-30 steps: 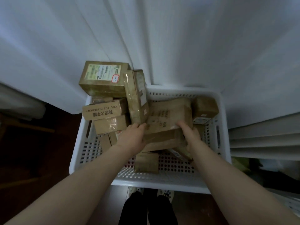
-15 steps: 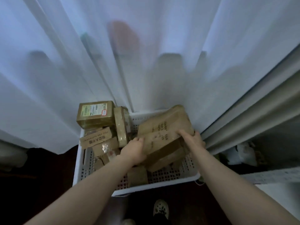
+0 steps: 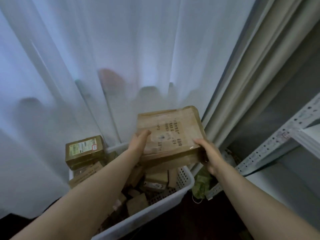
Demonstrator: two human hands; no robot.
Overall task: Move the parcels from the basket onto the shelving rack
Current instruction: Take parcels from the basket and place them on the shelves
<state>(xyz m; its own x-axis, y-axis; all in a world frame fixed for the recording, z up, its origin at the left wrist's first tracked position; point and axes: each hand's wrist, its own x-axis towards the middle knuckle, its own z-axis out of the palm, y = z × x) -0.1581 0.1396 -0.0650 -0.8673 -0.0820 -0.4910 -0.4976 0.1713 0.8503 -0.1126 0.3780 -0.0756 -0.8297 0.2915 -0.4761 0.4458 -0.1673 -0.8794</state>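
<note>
Overall, head view, looking fwd and down. Counts as I read them: 2 hands (left hand [image 3: 138,144], right hand [image 3: 210,156]), 1 held parcel [image 3: 169,132], 1 white basket [image 3: 155,212], 1 shelving rack [image 3: 277,144], 2 curtains. Loose parcels in the basket: at least 6 that I can separate. The left forearm [image 3: 97,184] covers part of the heap, so the exact no. cannot be told.

Held parcel: flat brown cardboard box, approx. rectangular, top face toward the cam, wrapped in glossy clear tape, w/ several short rows of dark print too blurred to read. It is in the air above the basket's far right corner, slightly tilted, in front of the sheer curtain [image 3: 121,49] and apart from the rack at right.

Hands: the left hand grips the parcel's left edge, fingers curled onto the top face. The right hand grips the near right corner, thumb on top, other fingers beneath and hidden.

Basket: perforated walls, on the dark floor [image 3: 199,222], against the sheer curtain. At its far left sits the tallest box [image 3: 84,151], olive-brown, w/ a pale label and a small red-edged sticker. Just below it is a printed carton [image 3: 86,174]. Smaller brown boxes [image 3: 156,177] lie lower, toward the middle.

Rack: pale perforated uprights and shelf edge, beside the beige drape [image 3: 242,75]. A green crumpled bag [image 3: 202,182] lies between basket and rack.
</note>
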